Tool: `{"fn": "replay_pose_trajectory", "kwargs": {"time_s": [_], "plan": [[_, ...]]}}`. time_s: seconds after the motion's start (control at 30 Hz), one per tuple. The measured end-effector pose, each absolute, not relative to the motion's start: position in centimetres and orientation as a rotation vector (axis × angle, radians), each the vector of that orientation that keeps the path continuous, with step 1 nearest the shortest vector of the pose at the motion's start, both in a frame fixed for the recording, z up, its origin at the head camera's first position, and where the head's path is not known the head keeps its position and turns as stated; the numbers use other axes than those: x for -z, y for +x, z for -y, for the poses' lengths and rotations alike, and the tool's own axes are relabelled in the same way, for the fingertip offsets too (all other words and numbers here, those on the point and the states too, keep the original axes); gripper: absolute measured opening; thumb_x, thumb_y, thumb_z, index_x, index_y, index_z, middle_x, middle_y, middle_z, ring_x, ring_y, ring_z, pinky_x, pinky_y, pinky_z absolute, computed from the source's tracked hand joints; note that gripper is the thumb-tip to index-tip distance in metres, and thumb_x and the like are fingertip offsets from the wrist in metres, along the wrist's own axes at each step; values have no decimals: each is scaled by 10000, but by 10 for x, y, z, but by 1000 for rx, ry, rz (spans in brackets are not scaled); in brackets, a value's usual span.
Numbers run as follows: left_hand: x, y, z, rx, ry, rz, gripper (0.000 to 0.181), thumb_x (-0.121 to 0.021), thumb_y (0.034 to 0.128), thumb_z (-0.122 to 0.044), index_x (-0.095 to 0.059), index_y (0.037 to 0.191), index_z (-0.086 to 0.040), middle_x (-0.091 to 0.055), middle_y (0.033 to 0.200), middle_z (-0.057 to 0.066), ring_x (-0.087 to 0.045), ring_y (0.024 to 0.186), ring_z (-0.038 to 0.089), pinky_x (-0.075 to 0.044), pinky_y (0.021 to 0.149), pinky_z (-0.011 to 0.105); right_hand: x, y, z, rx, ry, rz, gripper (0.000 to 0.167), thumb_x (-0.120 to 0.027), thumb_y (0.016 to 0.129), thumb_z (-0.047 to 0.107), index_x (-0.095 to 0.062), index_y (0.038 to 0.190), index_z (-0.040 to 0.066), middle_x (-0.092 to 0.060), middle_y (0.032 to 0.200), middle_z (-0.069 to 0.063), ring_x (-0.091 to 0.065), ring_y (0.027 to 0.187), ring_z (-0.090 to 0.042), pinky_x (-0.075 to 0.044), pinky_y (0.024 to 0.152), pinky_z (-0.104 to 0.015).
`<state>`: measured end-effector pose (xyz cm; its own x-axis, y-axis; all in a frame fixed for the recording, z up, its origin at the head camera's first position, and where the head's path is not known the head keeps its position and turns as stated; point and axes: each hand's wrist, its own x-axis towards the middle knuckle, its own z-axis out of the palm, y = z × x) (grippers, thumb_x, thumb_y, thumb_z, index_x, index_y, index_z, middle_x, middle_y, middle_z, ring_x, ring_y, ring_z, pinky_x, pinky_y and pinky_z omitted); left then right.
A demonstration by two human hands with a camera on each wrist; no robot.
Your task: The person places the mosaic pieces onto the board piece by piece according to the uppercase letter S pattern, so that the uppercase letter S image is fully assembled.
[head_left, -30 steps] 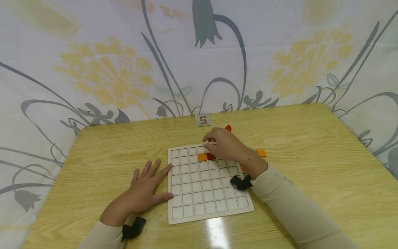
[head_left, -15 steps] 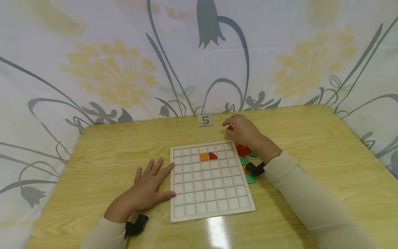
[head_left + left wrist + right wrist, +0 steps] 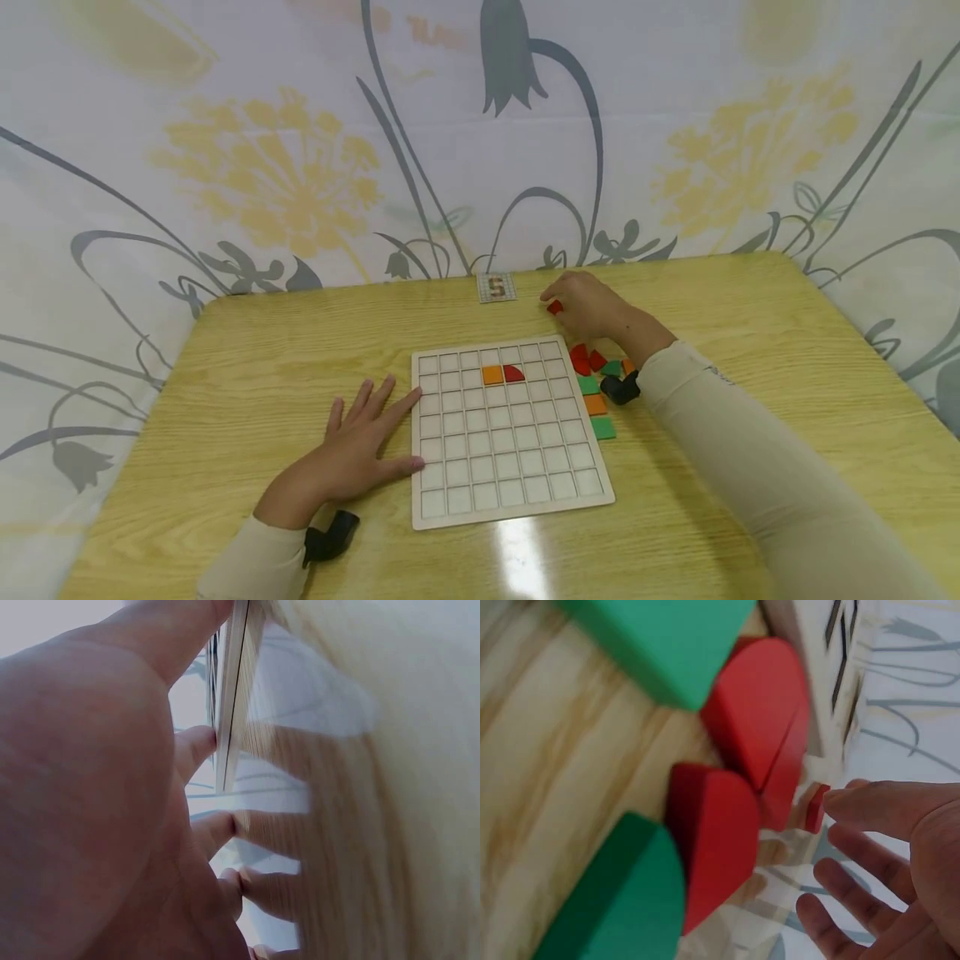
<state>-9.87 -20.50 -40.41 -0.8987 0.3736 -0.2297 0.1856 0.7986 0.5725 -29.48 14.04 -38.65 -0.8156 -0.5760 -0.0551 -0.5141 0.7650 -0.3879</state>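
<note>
Past the board's (image 3: 498, 454) far right corner, the right hand (image 3: 588, 307) bends down over a red piece (image 3: 555, 307), its thumb at the piece, though I cannot tell if the fingers grip it. Left hand (image 3: 348, 454) lies spread, thumb and index against the board's left edge. A second ago the right hand was over the board, beside the orange tile (image 3: 492, 375).

Setting: indoor workspace, room type indeterminate | wood-grain desk (image 3: 300, 342) | floral-printed backdrop (image 3: 450, 158) behind and at both sides

Pale gridded board (image 3: 507, 468); red quarter-circle (image 3: 513, 374); orange square (image 3: 492, 376).
</note>
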Motion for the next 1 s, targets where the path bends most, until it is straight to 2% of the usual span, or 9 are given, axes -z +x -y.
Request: {"fn": "replay_pose_trajectory", "kwargs": {"time_s": [0.27,0.7,1.0], "plan": [[403,-100,204,-802,428,-2644,858,-661,912,-551,-236,1607,-282,-20,1691,155,108,1536,446,149,1139,706,388,-297,-144,580,-882,-2768,391,-464,915,-121,-718,1192,-13,-678,1212,-206,-594,1166,-373,-529,968,-485],[404,-101,205,-795,436,-2660,861,-653,910,-566,-238,1607,-279,-22,1689,164,102,1532,459,145,1135,712,384,-297,-152,494,-825,-2807,237,-658,930,19,-725,1156,-3,-712,1143,-180,-638,1070,-340,-530,950,-487],[405,-100,206,-812,429,-2644,866,-666,906,-554,-231,1607,-294,-4,1694,143,117,1536,443,173,1138,692,384,-293,-156,545,-733,-2799,197,-695,902,23,-727,1096,18,-712,1029,-182,-654,947,-323,-555,862,-468]]}}
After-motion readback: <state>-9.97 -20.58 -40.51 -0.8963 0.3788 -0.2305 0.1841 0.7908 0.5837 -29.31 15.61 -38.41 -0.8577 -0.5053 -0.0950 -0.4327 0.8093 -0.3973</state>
